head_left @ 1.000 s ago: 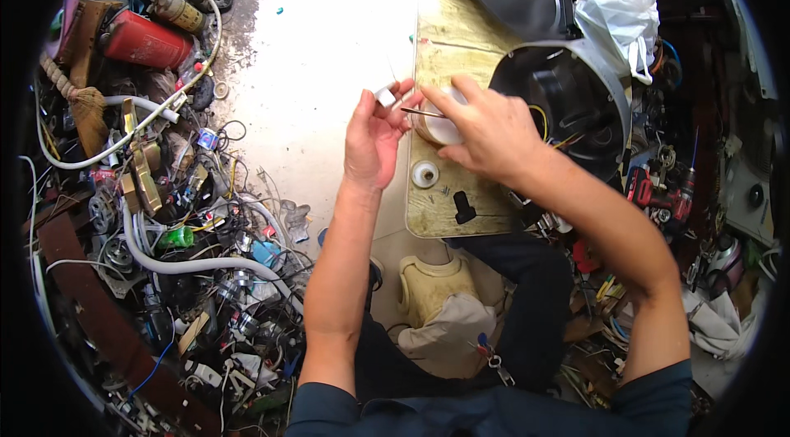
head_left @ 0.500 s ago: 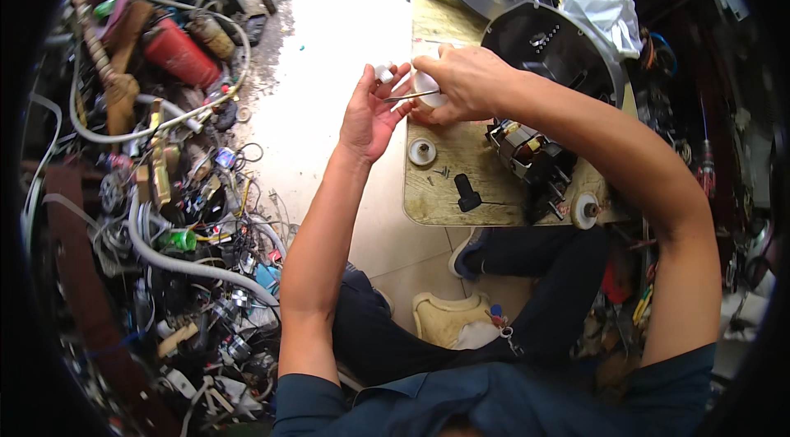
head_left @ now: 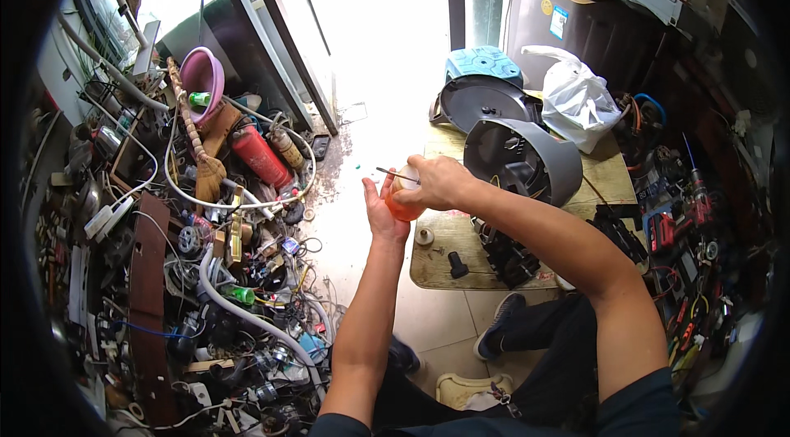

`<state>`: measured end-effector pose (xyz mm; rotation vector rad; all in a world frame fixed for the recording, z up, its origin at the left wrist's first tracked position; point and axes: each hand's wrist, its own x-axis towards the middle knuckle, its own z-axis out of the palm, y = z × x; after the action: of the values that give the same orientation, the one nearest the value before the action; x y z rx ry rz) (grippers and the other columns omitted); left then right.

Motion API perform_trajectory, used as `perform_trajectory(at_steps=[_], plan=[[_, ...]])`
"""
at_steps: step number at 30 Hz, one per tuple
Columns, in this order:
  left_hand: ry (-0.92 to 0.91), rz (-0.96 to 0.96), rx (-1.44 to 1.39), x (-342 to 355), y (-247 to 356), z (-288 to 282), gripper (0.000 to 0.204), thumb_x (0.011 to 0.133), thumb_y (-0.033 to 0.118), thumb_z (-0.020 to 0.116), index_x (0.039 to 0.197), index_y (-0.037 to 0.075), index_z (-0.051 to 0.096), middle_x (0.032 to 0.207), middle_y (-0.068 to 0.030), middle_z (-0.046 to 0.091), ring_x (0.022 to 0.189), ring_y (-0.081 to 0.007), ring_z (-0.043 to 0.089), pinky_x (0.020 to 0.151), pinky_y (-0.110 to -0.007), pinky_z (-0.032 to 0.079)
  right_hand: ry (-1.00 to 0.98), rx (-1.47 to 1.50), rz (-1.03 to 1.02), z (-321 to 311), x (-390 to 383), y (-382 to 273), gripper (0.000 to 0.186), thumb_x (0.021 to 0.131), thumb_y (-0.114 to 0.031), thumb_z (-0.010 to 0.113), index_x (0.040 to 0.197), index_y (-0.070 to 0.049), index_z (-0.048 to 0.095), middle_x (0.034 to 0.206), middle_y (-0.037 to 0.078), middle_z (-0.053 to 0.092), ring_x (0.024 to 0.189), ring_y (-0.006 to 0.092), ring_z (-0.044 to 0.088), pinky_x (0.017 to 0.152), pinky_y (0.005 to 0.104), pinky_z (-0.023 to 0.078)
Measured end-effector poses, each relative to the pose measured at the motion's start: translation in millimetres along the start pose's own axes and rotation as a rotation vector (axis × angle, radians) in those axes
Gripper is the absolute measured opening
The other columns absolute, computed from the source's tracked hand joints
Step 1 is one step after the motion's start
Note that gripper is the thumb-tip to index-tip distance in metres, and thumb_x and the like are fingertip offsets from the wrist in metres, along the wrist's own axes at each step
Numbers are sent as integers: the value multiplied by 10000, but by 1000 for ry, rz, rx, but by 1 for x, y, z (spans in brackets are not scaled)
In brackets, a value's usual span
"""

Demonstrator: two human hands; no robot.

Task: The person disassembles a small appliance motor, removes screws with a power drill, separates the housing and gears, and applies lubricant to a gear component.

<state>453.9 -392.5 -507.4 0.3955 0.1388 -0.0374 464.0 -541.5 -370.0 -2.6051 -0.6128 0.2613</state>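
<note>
Beyond the near-left part of the wooden table [head_left: 436, 272], my hands meet around a rounded orange container [head_left: 403, 207] with a white top [head_left: 407, 177]. My left hand [head_left: 384, 219], palm up, cradles the orange side, its fingers partly hidden. From above, my right hand [head_left: 444, 182] grips at the white top, and a thin metal rod [head_left: 390, 172] pokes out leftward from its fingers. Below on the table lie a white disc with a metal centre [head_left: 424, 236], small screws [head_left: 439, 250] and a black plastic piece [head_left: 457, 265]. A motor [head_left: 506, 256] sits partly under my right forearm.
A grey appliance housing [head_left: 561, 165], a black round cover [head_left: 481, 104], a blue stool [head_left: 484, 65] and a white plastic bag [head_left: 578, 99] stand behind. Cables and scrap parts pile up on the left near a red cylinder [head_left: 260, 155]. Tools [head_left: 661, 231] crowd the right.
The view has tilted up, showing the doorway. My hands have come together; the orange container now shows between them. The small white piece in my left fingers is no longer visible.
</note>
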Motion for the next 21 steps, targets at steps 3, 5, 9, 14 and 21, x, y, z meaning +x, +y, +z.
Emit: perform_trajectory(at_steps=[3, 5, 9, 14, 21], plan=[[-72, 12, 33, -2, -5, -16, 803, 1116, 658, 326, 1453, -58, 460, 1399, -255, 616, 1257, -387, 650, 1060, -549, 559, 6, 15, -3, 1, -5, -3, 836, 783, -683, 718, 1216, 28, 652, 1029, 317, 745, 1025, 469, 740, 942, 490, 585], [-60, 18, 52, 11, -15, -27, 796, 1124, 639, 326, 1401, -89, 490, 1375, -265, 624, 1221, -379, 672, 1016, -532, 593, 34, 27, -14, 10, -2, 11, 851, 801, -690, 713, 1224, 45, 640, 1013, 339, 735, 1011, 474, 742, 926, 484, 590], [30, 92, 195, 39, -9, -50, 745, 1115, 657, 295, 1354, -14, 512, 1294, -205, 658, 1141, -346, 703, 928, -503, 627, -5, 72, 7, 11, 8, 6, 904, 816, -640, 736, 1385, 44, 583, 1129, 349, 727, 1075, 453, 741, 963, 465, 587], [54, 34, 266, 58, -4, -55, 767, 1124, 656, 243, 1370, 4, 565, 1267, -199, 697, 1145, -362, 713, 924, -533, 633, 63, 42, -39, 18, 17, 10, 874, 837, -631, 764, 1362, 44, 582, 1100, 353, 724, 1052, 477, 733, 953, 488, 578], [-161, -366, 31, 33, 19, -20, 782, 1119, 657, 256, 1452, 3, 526, 1351, -224, 666, 1240, -389, 682, 1017, -550, 602, 19, -265, -381, 13, 16, 18, 769, 810, -519, 862, 1418, -154, 565, 1170, 230, 673, 932, 411, 741, 785, 493, 595]])
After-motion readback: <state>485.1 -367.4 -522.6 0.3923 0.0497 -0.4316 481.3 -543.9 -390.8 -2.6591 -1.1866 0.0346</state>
